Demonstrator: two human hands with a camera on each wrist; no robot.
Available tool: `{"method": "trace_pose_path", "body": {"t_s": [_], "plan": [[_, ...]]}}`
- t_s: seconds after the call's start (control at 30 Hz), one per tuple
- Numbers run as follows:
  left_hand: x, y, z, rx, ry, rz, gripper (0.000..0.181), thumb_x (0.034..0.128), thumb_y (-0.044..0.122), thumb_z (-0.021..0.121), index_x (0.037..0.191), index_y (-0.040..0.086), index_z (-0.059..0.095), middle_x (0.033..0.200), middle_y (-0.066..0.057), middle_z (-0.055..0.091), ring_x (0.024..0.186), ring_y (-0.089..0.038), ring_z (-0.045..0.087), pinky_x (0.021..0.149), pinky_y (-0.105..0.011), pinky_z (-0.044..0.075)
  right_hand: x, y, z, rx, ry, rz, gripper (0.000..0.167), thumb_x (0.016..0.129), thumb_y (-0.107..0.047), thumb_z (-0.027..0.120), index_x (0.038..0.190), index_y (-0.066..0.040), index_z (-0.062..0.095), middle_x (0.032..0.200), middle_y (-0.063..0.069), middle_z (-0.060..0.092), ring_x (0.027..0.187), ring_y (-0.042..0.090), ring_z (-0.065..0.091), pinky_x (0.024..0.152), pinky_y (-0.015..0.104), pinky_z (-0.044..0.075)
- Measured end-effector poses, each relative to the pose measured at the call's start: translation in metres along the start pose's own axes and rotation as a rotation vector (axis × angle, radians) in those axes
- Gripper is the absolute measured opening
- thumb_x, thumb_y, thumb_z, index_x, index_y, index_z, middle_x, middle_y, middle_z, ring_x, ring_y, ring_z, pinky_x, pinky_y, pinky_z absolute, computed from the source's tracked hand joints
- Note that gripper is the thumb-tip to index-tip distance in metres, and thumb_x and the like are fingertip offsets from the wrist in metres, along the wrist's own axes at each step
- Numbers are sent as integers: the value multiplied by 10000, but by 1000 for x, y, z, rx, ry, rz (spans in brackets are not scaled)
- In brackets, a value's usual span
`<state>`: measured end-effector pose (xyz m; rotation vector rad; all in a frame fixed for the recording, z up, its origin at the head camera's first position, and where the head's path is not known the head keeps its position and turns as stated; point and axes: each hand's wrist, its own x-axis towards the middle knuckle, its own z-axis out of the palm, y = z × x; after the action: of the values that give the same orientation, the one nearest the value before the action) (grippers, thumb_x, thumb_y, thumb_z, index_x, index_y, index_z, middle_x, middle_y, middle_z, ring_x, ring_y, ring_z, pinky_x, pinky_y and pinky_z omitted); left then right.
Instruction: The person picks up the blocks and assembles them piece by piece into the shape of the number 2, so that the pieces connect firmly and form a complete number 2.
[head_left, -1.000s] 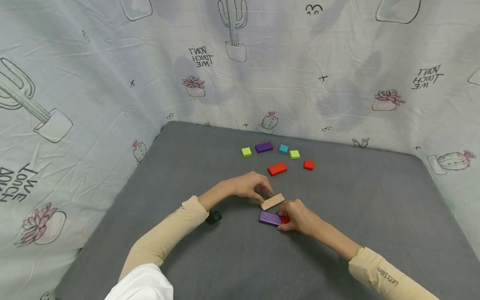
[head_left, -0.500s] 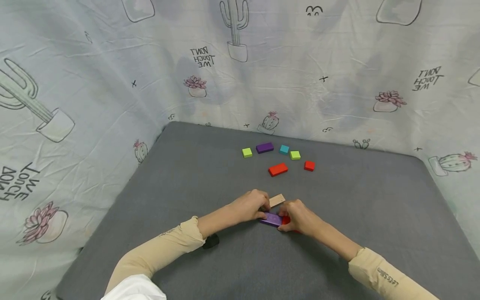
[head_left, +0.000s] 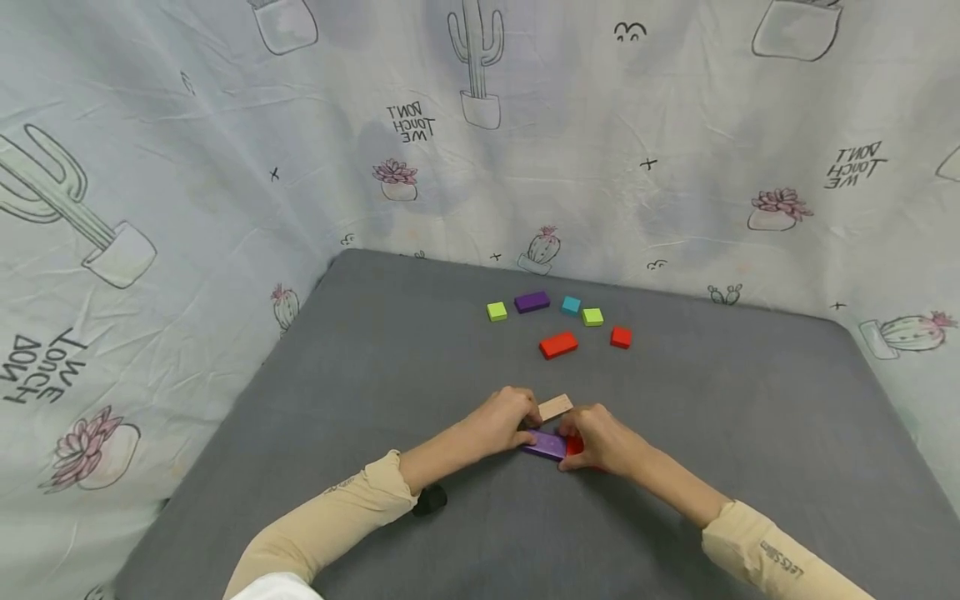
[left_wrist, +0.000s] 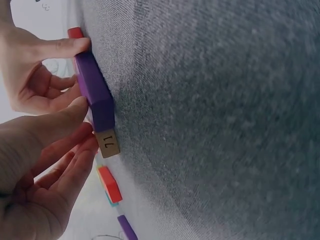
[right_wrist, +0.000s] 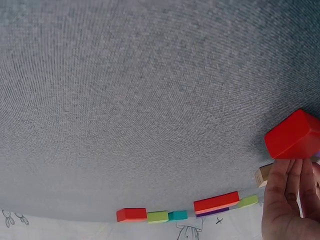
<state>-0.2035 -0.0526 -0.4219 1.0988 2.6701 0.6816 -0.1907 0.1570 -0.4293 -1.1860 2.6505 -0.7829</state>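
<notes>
A purple block (head_left: 547,446) lies end to end with a red block (head_left: 574,447) on the grey surface. My left hand (head_left: 501,420) pinches the purple block near its left end, thumb on the near side. My right hand (head_left: 611,445) grips the red block where it meets the purple one, covering much of it. Just beyond the purple block sits a plain wooden block (head_left: 556,407), close to my left fingers; its end reads "71" in the left wrist view. The right wrist view shows the red block (right_wrist: 294,134) above my right fingers (right_wrist: 292,187).
Farther back lie a red block (head_left: 558,345), a small red block (head_left: 621,337), two lime blocks (head_left: 497,312), a small teal block (head_left: 571,305) and a dark purple block (head_left: 532,302). A black object (head_left: 430,501) sits by my left forearm. Patterned cloth (head_left: 600,167) hangs behind.
My left hand has come away from the wooden block toward me and taken hold of the purple block. My right hand has kept its grip on the red block.
</notes>
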Motion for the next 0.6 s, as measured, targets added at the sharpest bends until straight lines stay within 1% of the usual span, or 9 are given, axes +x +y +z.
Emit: {"method": "trace_pose_path", "body": {"t_s": [0.13, 0.2, 0.27, 0.3, 0.37, 0.43, 0.5, 0.57, 0.6], "plan": [[-2, 1, 1, -8, 11, -11, 191, 772, 116, 809, 942, 50, 751, 942, -27, 670, 878, -120, 647, 741, -178, 504, -1, -1, -4, 14, 17, -5, 419, 619, -281, 906, 842, -4, 683, 744, 13, 632, 641, 83, 528, 572, 196, 460], [-1, 1, 1, -13, 5, -14, 190, 775, 121, 808, 943, 53, 753, 944, -25, 670, 870, -112, 645, 732, -175, 503, 3, 0, -13, 26, 20, 44, 446, 661, -308, 882, 897, 22, 696, 792, 51, 662, 675, 133, 577, 599, 224, 490], [-1, 1, 1, -17, -2, -14, 188, 777, 125, 808, 943, 55, 753, 943, -22, 670, 859, -103, 643, 719, -166, 500, 10, 3, -26, 27, 42, 148, 482, 732, -312, 837, 985, 69, 683, 868, 124, 682, 735, 202, 624, 636, 282, 526], [0, 1, 1, -22, -3, -16, 189, 776, 121, 808, 943, 54, 753, 940, -23, 669, 853, -102, 643, 715, -163, 499, 16, 6, -33, 20, 57, 222, 505, 770, -320, 807, 1027, 91, 663, 912, 168, 682, 740, 230, 634, 643, 310, 534], [0, 0, 0, -29, -5, -20, 189, 775, 112, 808, 943, 49, 751, 939, -30, 669, 845, -102, 647, 709, -153, 496, 31, 13, -43, -7, 75, 373, 590, 837, -352, 738, 1112, 151, 601, 989, 258, 647, 792, 306, 629, 680, 380, 536], [0, -1, -1, -32, -2, -25, 186, 772, 103, 808, 939, 46, 749, 936, -34, 667, 841, -104, 650, 707, -147, 493, 47, 21, -45, -48, 83, 499, 675, 868, -403, 690, 1136, 195, 532, 1068, 337, 582, 836, 359, 606, 703, 428, 525], [-1, -1, -1, -37, 1, -30, 183, 770, 97, 810, 934, 46, 749, 931, -35, 663, 836, -100, 652, 707, -142, 491, 63, 28, -42, -111, 53, 583, 755, 876, -472, 648, 1139, 218, 488, 1098, 376, 530, 895, 401, 574, 744, 455, 508], [-1, 0, 0, -41, 2, -32, 183, 770, 98, 810, 935, 46, 750, 929, -34, 659, 833, -94, 652, 706, -138, 489, 76, 33, -37, -182, 18, 632, 823, 864, -520, 633, 1141, 236, 461, 1151, 395, 491, 1008, 444, 533, 813, 477, 492], [-1, 0, 0, -44, 4, -31, 183, 769, 98, 810, 934, 46, 750, 927, -33, 658, 831, -91, 651, 706, -138, 489, 81, 36, -34, -200, 6, 654, 849, 854, -529, 638, 1147, 245, 448, 1156, 398, 485, 1027, 450, 530, 837, 476, 490]]}}
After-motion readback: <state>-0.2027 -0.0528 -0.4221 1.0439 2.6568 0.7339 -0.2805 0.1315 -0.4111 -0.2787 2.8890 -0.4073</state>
